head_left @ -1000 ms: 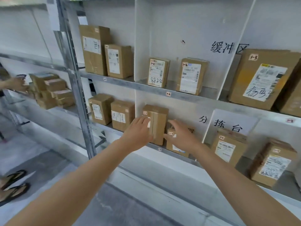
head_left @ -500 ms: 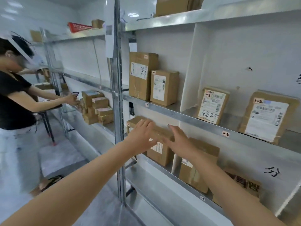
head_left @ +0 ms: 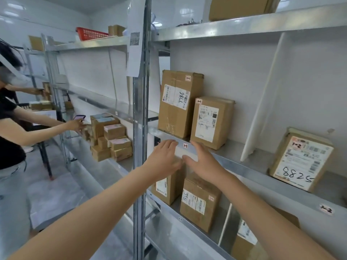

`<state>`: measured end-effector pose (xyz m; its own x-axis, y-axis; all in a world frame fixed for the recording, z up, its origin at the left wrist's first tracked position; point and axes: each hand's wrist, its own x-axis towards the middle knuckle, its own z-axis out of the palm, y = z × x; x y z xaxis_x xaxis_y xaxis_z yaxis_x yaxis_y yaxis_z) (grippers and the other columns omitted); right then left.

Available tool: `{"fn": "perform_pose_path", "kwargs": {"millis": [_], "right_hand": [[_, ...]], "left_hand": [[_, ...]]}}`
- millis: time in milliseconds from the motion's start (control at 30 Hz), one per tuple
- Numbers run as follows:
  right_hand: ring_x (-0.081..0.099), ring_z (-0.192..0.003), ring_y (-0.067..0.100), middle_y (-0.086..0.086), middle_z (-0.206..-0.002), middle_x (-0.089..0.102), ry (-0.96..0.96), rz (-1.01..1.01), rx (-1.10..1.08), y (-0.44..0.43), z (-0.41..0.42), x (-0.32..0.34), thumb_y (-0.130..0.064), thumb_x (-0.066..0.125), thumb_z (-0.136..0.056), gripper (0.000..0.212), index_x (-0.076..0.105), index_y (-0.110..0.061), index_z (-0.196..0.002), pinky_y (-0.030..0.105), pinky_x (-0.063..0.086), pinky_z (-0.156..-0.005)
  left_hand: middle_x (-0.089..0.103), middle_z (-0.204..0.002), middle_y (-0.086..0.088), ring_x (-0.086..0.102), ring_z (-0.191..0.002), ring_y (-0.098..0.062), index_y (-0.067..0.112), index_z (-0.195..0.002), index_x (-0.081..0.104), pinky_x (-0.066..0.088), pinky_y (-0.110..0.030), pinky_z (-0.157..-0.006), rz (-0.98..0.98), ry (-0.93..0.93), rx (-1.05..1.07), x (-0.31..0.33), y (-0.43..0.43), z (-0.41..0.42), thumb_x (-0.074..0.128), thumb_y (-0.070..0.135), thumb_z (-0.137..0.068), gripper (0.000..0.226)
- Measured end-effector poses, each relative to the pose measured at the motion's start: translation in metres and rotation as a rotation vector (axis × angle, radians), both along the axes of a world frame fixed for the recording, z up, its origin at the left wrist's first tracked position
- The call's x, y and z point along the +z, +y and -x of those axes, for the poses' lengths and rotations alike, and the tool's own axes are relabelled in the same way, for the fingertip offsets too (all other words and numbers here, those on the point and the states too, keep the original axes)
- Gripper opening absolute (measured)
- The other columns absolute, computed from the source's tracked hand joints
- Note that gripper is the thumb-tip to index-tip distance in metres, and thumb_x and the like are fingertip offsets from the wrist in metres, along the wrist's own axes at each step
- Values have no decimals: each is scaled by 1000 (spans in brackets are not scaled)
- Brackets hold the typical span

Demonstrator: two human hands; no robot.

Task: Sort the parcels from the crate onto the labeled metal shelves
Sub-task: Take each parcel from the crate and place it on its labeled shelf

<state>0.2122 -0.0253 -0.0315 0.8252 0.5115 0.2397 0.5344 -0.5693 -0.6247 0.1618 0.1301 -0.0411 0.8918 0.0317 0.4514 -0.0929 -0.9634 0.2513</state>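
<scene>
Both arms reach forward. The left hand (head_left: 165, 156) and right hand (head_left: 203, 163) are side by side, fingers straight, palms toward the metal shelf (head_left: 249, 167), and neither grasps anything. Their fingertips flank the "1-1" sticker (head_left: 185, 145) on the shelf's front edge; whether they touch the metal, I can't tell.

On that shelf stands the tall parcel (head_left: 178, 104), tagged "1-1", with a scrawl that reads like "98L". Touching its right side is the shorter parcel (head_left: 210, 122), also "1-1". Past the white divider (head_left: 262, 98), the third parcel (head_left: 300, 160) shows "1-2" and a handwritten "8825", above a "1-2" edge sticker (head_left: 326, 210).

Two lower parcels (head_left: 199, 201) sit on the level below, under the wrists.

Far left, another person holds a phone (head_left: 79, 117) beside stacked small boxes (head_left: 110, 137).
</scene>
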Motion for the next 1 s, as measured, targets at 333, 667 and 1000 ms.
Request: {"fn": "perform_pose_path", "kwargs": {"millis": [333, 667, 1000], "right_hand": [[25, -147, 20, -8, -165, 7, -85, 91, -257, 94, -47, 9, -47, 49, -98, 78, 0, -27, -157, 39, 32, -115], [18, -150, 16, -6, -165, 5, 23, -139, -465, 133, -75, 4, -44, 52, -98, 84, -5, -26, -157, 37, 22, -120], [34, -142, 22, 5, -158, 25, -75, -211, -581, 152, -114, 12, -32, 44, -103, 74, -5, -21, -157, 32, 31, -113]], "left_hand": [[32, -150, -4, 26, -139, -20, 11, -145, 31, 26, -33, -112, -52, -115, -217, 10, 107, -88, 49, 44, -94, 64], [43, -138, -13, 36, -128, -30, 4, -139, 35, 40, -42, -102, 116, -136, -296, 11, 183, -144, 50, 32, -95, 53], [47, -136, 6, 45, -121, -6, 20, -141, 31, 42, -23, -101, 716, -63, -424, 20, 171, -202, 50, 40, -96, 53]]}}
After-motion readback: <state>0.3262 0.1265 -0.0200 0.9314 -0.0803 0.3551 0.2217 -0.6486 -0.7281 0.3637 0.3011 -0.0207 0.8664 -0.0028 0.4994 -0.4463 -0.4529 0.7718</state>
